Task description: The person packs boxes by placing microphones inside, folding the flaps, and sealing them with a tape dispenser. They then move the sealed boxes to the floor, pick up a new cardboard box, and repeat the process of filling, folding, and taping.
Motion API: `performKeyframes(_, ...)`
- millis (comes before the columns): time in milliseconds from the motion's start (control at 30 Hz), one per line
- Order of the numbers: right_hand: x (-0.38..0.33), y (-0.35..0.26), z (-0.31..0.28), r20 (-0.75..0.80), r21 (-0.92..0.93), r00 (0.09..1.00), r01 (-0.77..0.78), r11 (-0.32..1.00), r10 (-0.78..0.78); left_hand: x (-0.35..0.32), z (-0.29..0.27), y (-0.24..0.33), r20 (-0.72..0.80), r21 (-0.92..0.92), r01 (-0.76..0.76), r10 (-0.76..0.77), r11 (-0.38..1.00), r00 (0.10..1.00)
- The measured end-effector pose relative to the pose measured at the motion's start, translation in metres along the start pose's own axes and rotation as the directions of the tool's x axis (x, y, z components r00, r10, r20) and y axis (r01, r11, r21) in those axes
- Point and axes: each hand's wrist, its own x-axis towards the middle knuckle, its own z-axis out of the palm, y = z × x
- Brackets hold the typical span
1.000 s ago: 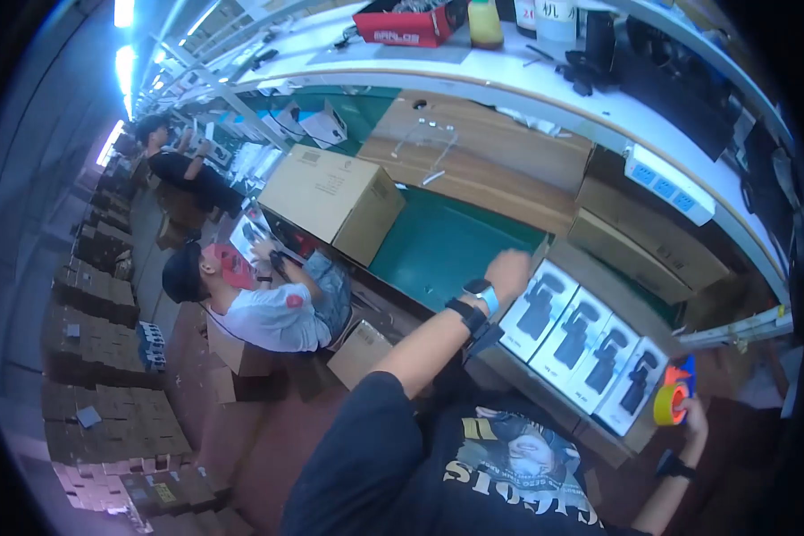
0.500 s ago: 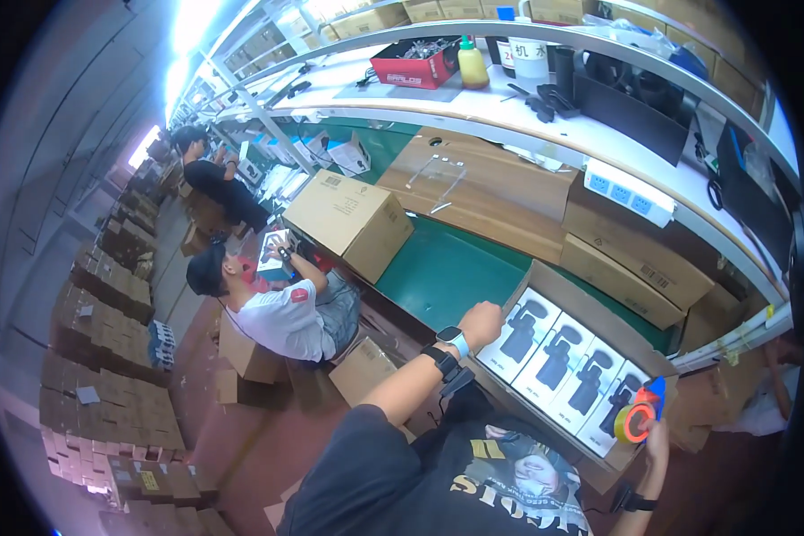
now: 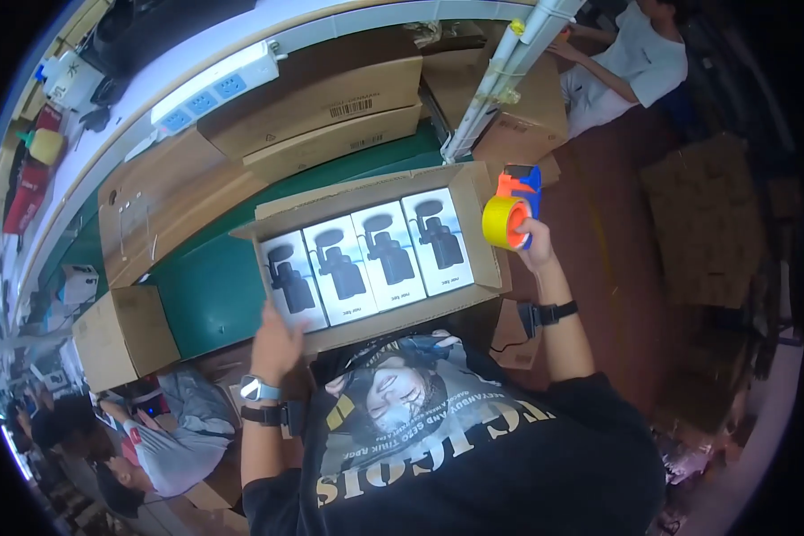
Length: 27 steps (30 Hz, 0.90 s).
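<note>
An open cardboard carton (image 3: 473, 201) holding four white product boxes (image 3: 366, 255) sits at the near edge of the green tabletop (image 3: 210, 295). The left hand (image 3: 277, 344), fingers spread, presses the carton's near flap; the right hand (image 3: 536, 246) grips a tape dispenser (image 3: 509, 214) just beside its right wall, over open floor (image 3: 625, 259).
</note>
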Motion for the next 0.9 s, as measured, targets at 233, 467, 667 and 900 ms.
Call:
performKeyframes(233,0.053,0.066,0.005,0.27,-0.051,0.867,-0.421,0.906,0.418,0.008,-0.004,0.034,0.628,0.053,-0.406,0.286,0.912,0.724)
performKeyframes(467,0.094,0.036,0.037,0.42,-0.618,0.687,-0.262,0.741,0.593,0.056,-0.02,0.05,0.592,-0.075,-0.102,0.126,0.992,0.796)
performKeyframes(667,0.171,-0.034,0.134,0.505,-0.351,0.858,0.103,0.931,0.096,0.064,0.015,0.049,0.073,0.103,0.02,-0.027,0.994,0.997)
performKeyframes(900,0.139,0.089,0.067,0.184,-0.1,0.929,-0.308,0.946,0.322,0.022,0.06,0.033,-0.561,0.174,0.062,0.047,0.983,0.827)
